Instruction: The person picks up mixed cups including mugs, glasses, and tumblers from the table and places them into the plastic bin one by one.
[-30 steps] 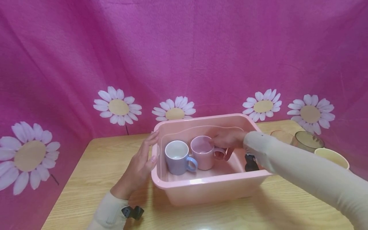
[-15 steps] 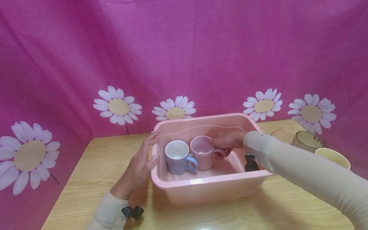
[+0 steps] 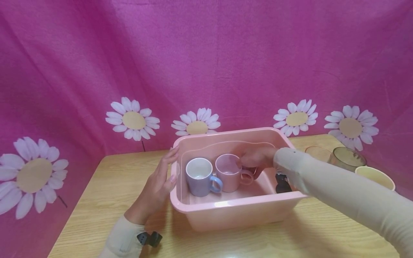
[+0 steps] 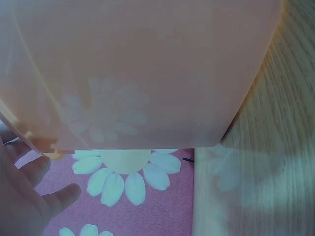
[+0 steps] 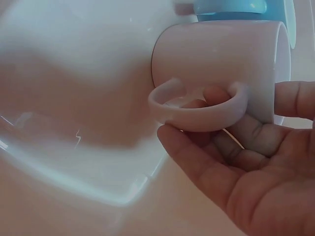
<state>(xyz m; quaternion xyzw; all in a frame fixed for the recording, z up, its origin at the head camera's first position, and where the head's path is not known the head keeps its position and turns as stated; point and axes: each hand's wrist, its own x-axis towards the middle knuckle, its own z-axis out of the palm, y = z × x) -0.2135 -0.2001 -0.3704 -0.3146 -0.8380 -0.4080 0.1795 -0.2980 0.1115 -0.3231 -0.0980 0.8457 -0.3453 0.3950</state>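
Two mugs stand upright side by side in a pink plastic tub (image 3: 242,211). My right hand (image 3: 258,157) reaches into the tub and holds the pink mug (image 3: 228,181). In the right wrist view one digit lies at the pink mug's rim, and other fingers (image 5: 197,162) curl behind and under its handle (image 5: 202,118). To its left is the blue mug (image 3: 198,184), white inside, its light blue handle turned right. My left hand (image 3: 158,182) rests on the tub's left rim, its fingers extended; in the left wrist view the fingertips lie at the tub's edge.
Right of the tub, partly behind my right sleeve, stand a clear cup with an orange rim (image 3: 317,153), a dark tinted glass (image 3: 348,157) and a pale yellow cup (image 3: 375,177). A magenta flowered cloth (image 3: 206,64) hangs behind the wooden table (image 3: 122,172).
The pink mug has shifted slightly toward me, and its handle has turned a little toward the tub's near side. My left hand and the blue mug keep their places.
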